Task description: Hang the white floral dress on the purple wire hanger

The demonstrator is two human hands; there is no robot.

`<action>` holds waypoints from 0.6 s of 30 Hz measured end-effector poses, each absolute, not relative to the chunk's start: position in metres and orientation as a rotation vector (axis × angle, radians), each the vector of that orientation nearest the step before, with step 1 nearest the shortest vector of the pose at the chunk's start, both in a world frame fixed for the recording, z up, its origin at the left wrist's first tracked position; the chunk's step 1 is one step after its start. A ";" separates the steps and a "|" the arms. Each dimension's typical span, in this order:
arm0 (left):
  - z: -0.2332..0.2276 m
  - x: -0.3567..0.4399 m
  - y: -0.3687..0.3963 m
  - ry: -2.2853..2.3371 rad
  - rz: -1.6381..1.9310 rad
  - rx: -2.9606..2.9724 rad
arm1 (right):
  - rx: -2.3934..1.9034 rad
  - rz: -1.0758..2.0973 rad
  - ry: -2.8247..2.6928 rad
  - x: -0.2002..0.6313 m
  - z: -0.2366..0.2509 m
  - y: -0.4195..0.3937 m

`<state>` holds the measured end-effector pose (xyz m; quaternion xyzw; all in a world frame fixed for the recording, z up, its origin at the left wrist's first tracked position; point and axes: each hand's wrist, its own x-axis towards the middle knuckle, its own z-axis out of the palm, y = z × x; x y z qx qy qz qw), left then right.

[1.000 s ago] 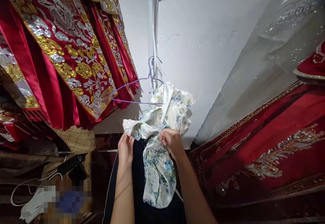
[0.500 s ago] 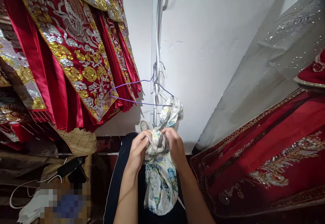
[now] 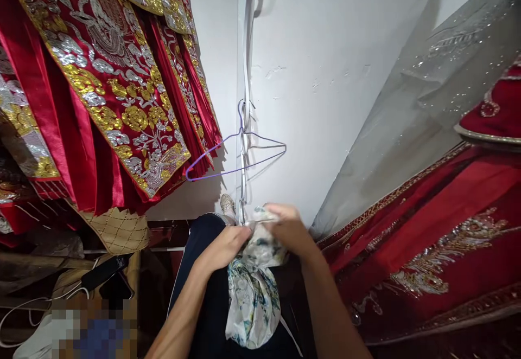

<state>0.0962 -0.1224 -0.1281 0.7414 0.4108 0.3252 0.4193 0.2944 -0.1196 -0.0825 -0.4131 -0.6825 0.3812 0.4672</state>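
Note:
A white cloth with a blue and yellow floral print (image 3: 253,305) is bunched up over my lap, its lower end hanging down. My left hand (image 3: 228,245) has its fingers closed on the upper left edge of this cloth. My right hand (image 3: 287,226), slightly blurred, grips the cloth's top on the other side. Straight ahead, a purple wire hanger (image 3: 220,173) hangs from a hook on the wall with nothing on it, above and apart from both hands. What kind of item the cloth is cannot be made out.
Red garments with gold and silver embroidery (image 3: 136,117) hang at the left. Red beaded fabric (image 3: 427,256) and a sheer sparkling grey fabric (image 3: 411,93) fill the right. White straps (image 3: 246,50) run down the wall. A black device with a cable (image 3: 105,272) lies at lower left.
The floral cloth has come off the hanger's right end and is now down between my hands. The hanger has swung and hangs bare. My right hand has moved slightly to the right.

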 end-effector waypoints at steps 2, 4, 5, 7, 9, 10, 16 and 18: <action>-0.132 0.085 -0.118 1.076 0.705 1.988 | -0.961 0.653 -1.522 0.307 -0.065 -0.094; -0.129 0.070 -0.113 1.170 0.695 2.076 | -0.887 0.396 -1.367 0.311 -0.050 -0.061; -0.126 0.062 -0.110 1.236 0.703 2.104 | -0.861 0.354 -1.326 0.308 -0.046 -0.044; -0.117 0.045 -0.104 1.385 0.682 2.160 | -0.848 0.434 -1.351 0.299 -0.046 -0.012; -0.108 0.029 -0.097 1.558 0.580 2.201 | -0.929 0.593 -1.459 0.288 -0.055 0.012; -0.105 0.021 -0.094 1.645 0.500 2.206 | -0.990 0.653 -1.512 0.285 -0.061 0.020; -0.091 -0.018 -0.074 1.873 0.332 2.165 | -1.145 0.648 -1.599 0.313 -0.075 0.022; -0.079 -0.022 -0.065 1.842 0.555 2.288 | -1.135 0.609 -1.621 0.327 -0.066 0.018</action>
